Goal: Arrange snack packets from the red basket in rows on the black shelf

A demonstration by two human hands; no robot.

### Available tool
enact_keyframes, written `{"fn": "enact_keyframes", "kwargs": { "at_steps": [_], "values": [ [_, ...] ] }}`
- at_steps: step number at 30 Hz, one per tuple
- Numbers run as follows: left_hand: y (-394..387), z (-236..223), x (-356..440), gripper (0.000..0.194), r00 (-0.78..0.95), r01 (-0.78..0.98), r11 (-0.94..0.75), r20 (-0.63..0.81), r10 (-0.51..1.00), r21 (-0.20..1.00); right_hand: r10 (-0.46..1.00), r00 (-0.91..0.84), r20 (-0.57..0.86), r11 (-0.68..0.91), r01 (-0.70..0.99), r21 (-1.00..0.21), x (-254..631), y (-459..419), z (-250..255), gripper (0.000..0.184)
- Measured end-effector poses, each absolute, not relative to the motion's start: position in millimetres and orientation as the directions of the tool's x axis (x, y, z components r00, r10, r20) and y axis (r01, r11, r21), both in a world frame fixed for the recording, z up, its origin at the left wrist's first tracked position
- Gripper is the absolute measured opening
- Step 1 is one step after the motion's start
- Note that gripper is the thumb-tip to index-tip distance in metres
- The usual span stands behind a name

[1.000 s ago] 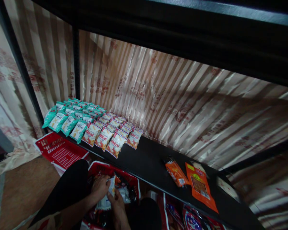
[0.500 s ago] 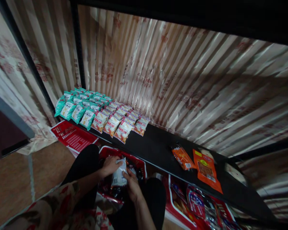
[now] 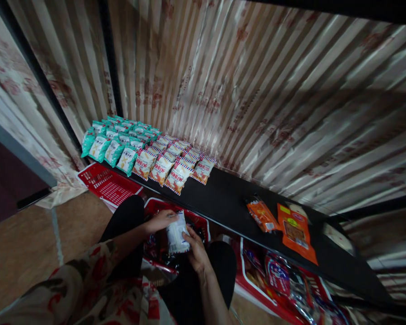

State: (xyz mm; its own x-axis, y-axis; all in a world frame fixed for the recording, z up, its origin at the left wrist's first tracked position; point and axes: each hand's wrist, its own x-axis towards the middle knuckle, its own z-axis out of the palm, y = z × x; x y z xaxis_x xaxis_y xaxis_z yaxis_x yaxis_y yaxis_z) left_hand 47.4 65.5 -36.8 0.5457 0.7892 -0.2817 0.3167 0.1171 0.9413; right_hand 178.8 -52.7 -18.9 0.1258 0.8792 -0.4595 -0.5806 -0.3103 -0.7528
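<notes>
Between my two hands is a small white snack bag (image 3: pixel 177 235), its back with a barcode facing up. My left hand (image 3: pixel 162 220) grips the bag's upper left edge. At its right side, my right hand (image 3: pixel 195 249) is closed on it with the thumb on top. Right below the bag stands a red basket (image 3: pixel 206 228) holding dark packets that are hard to make out. On the black shelf (image 3: pixel 216 198) ahead, rows of white snack bags with striped edges (image 3: pixel 177 177) stand beside rows of teal snack bags (image 3: pixel 126 159).
Two orange packets, one smaller (image 3: pixel 262 214) and one larger (image 3: pixel 296 230), lie on the shelf's right part. A red basket of shiny packets (image 3: pixel 280 277) stands below them. Another red basket (image 3: pixel 113 187) is at the left. A striped curtain (image 3: pixel 257 99) hangs behind the shelf.
The white bag has been raised slightly above the basket, still between both hands. My view has tilted a little, so the shelf's contents appear shifted.
</notes>
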Motion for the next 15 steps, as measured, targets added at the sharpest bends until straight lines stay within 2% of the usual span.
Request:
{"fn": "enact_keyframes", "kwargs": {
  "at_steps": [4, 9, 15],
  "values": [
    [65.1, -25.5, 47.3, 0.034, 0.567, 0.170, 0.242, -0.296, 0.769, 0.955, 0.883, 0.147, -0.446, -0.284, -0.588, -0.757, 183.2, -52.7, -13.7, 0.054],
    [65.0, -11.9, 47.4, 0.037, 0.541, 0.079, 0.418, -0.391, 0.744, 0.905, 0.881, 0.161, -0.444, -0.267, -0.606, -0.749, 188.7, -52.2, -10.5, 0.057],
    [66.6, -10.7, 52.4, 0.029, 0.522, -0.051, 0.495, -0.399, 0.753, 0.867, 0.888, 0.159, -0.432, -0.244, -0.632, -0.735, 193.7, -51.2, -13.9, 0.057]
  ]
}}
